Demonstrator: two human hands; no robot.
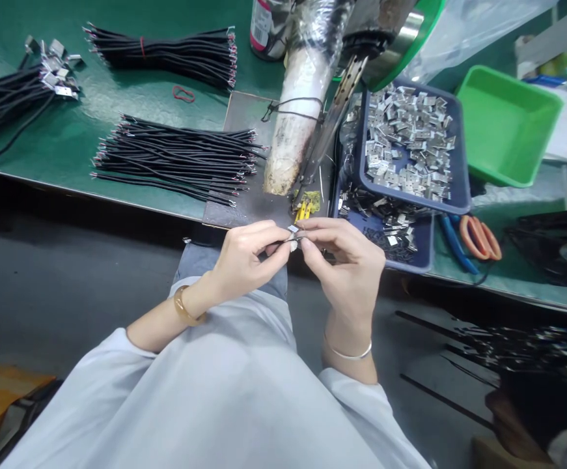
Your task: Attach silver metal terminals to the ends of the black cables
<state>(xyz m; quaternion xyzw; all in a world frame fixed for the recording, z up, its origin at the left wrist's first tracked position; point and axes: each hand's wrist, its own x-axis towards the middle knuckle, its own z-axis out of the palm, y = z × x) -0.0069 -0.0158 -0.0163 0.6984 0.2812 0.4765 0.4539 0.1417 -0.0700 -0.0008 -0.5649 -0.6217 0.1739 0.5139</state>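
Note:
My left hand [251,255] and my right hand [344,254] meet in front of the bench edge, thumbs and fingers pinched together. Between the fingertips shows a small metal connector piece [293,229], mostly covered by my fingers. Both hands appear to grip it, one from each side. Just beyond the fingertips is a yellow holder [306,206] on the grey board [251,208]. To the left on the bench lies a spread of short black cables [180,156] with stripped wire ends. Right of my right hand, a blue tray [463,176] holds many small metal connector shells.
A foil-wrapped tube [293,124] hangs down over the board beside a slotted metal arm [342,98]. A second blue tray [427,251] sits under the first. Nearby are a green bin [508,124], orange-handled pliers [481,238], a tied cable bundle [166,55] and a red rubber band [183,94].

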